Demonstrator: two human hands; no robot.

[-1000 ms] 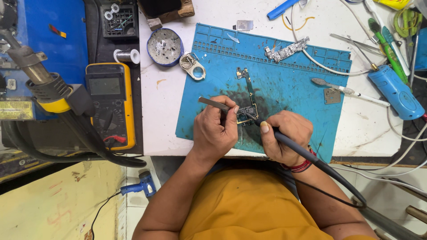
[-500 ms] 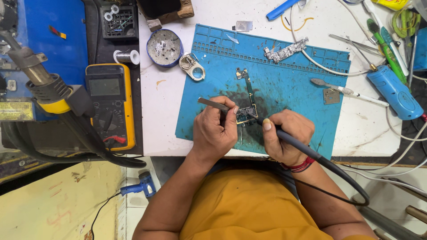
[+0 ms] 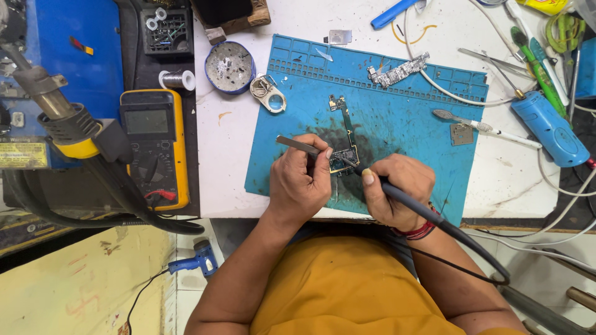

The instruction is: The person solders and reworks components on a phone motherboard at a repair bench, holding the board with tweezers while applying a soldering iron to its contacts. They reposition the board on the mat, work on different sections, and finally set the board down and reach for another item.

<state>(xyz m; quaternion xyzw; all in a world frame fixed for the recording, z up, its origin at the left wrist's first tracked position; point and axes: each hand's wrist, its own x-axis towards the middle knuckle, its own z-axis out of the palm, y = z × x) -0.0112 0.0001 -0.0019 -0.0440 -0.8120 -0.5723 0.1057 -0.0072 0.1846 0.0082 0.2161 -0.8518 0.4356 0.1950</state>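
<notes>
Two hands are working near the blue mat's (image 3: 403, 133) front edge: the left hand (image 3: 301, 180) is pinching tweezers (image 3: 298, 145), its grip closed, over one small circuit board (image 3: 343, 160). The right hand (image 3: 397, 189) is gripping a soldering iron (image 3: 416, 208) tightly. One yellow multimeter (image 3: 154, 146) is lying at the tabletop's left edge.

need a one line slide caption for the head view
Left hand holds tweezers and right hand a soldering iron over a circuit board on a blue mat.

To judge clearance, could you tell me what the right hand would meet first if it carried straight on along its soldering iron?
The right hand would probably meet the circuit board first, where the iron's tip already seems to rest.
</notes>
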